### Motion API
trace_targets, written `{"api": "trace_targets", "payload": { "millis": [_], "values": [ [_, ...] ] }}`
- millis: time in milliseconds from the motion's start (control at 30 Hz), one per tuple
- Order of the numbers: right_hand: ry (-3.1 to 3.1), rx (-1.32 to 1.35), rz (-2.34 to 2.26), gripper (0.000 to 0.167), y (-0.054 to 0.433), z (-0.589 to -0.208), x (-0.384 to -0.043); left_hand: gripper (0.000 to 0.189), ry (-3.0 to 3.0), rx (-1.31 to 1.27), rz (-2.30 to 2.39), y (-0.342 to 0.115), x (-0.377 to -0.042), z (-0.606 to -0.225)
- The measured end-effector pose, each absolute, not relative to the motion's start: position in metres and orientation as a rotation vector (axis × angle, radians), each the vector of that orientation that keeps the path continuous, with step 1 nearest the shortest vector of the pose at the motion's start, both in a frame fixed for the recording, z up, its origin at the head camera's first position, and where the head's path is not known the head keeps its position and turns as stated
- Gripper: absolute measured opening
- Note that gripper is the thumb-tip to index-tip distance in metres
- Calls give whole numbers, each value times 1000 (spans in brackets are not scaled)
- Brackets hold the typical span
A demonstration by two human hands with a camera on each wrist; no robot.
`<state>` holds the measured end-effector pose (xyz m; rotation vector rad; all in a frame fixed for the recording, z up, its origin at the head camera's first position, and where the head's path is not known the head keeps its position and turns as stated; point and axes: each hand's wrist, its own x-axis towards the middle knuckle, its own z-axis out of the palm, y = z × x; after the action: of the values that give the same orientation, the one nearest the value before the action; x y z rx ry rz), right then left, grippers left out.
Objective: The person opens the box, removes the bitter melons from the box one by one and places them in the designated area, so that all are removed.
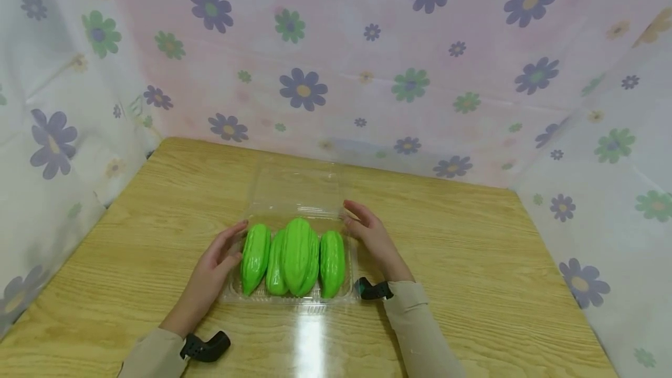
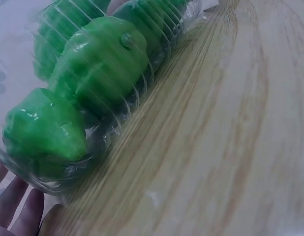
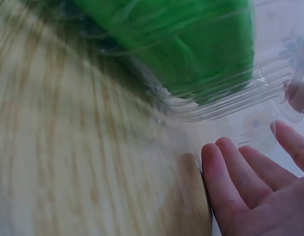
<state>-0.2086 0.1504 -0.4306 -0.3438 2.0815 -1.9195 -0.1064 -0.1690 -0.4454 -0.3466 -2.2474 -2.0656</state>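
A clear, ribbed plastic clamshell container is sitting on the wood-grain surface, with its transparent plastic lid lying open on the far side. Judging from this moment, the step in hand seems to be steadying or squaring up the filled container.

Glossy, bright green, elongated ribbed fruits are filling the base: one is lying along the left wall, one along the right wall, and the rest are bunching in the middle, where one is riding over its neighbours.

The left hand is resting beside the left wall, its fingers extending loosely — it is grasping nothing. The right hand is lying by the far right corner, fingers unclenched and also holding nothing; whether its fingertips are touching plastic, I cannot tell.

The next move is probably calling for the lid — and the high middle fruit could be hindering it.
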Motion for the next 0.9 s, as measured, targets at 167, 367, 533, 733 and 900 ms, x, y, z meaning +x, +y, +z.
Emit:
{"api": "trace_targets", "payload": {
  "millis": [167,367,533,733,900],
  "values": [
    [2108,-345,-1919,55,152,-432,-211,48,-2251,-320,-2054,-169,-110,-446],
    [2132,-288,-1921,57,152,-426,-208,55,-2238,-307,-2051,-175,-113,-443],
    [2123,-258,-1941,50,154,-425,-208,58,-2236,-287,-2021,-178,-112,-440],
    [2141,-298,-1940,40,158,-425,-209,67,-2261,-225,-1960,-182,-113,-440],
    [2157,-340,-2086,36,162,-418,-206,67,-2282,-176,-1934,-186,-111,-440]
  ]
}}
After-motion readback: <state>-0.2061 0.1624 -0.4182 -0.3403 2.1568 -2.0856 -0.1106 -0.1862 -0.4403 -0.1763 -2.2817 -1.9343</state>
